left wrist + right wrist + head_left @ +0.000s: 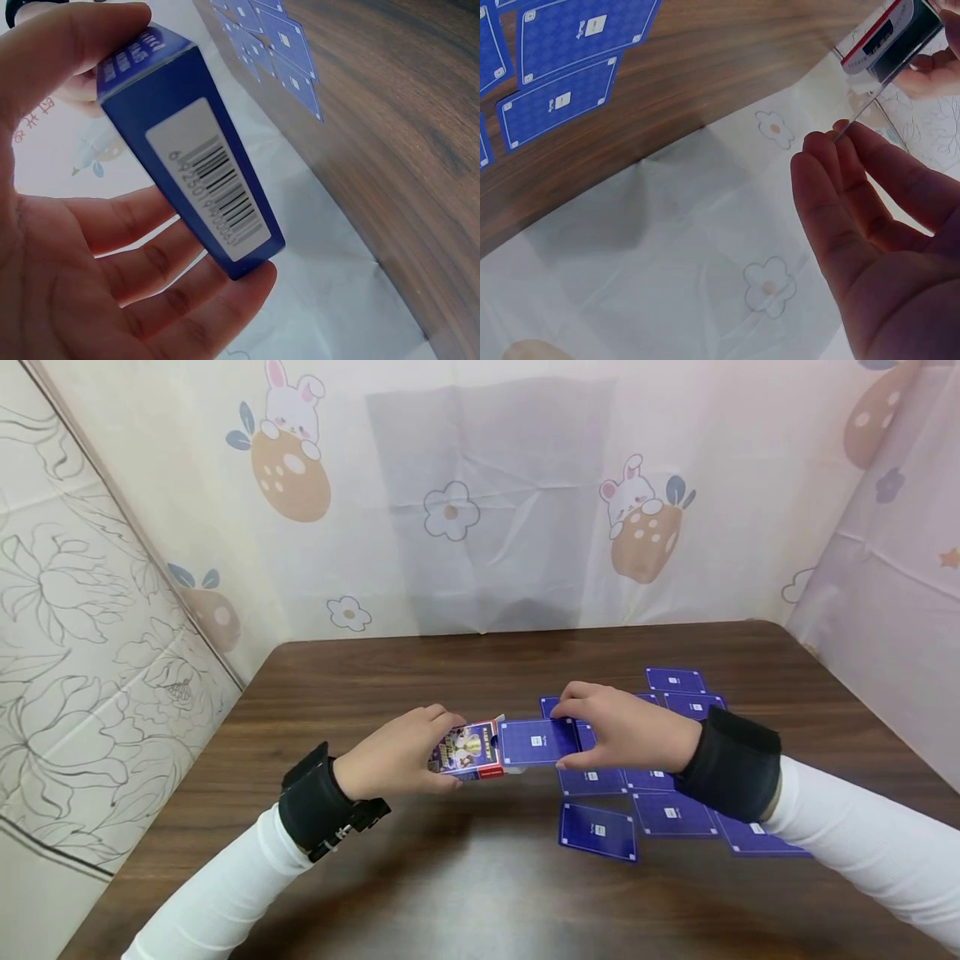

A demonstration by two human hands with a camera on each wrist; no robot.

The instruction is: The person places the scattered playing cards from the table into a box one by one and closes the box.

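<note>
We've got both hands working over the brown table (450, 893). Left hand (401, 752) grips the printed card box (468, 747) from its nine o'clock side, thumb on one narrow side, fingertips on the opposite one; the left wrist view shows us the barcode label (210, 178) on the end. Right hand (630, 727) pinches a blue card (536, 742) between thumb and fingers, at the card's three o'clock end. That card sits at three o'clock from the box, right at its open mouth — we can't tell if its near edge is inside. Loose blue cards (671, 814) lie face to the table's three-to-four o'clock area, some overlapping, partly under the right hand and forearm; one (597, 832) lies at four o'clock from the box, nearest us. Black wristbands (731, 764), white sleeves (217, 885). Rabbit-print cloth (495, 460) hangs at twelve o'clock, behind the table.
</note>
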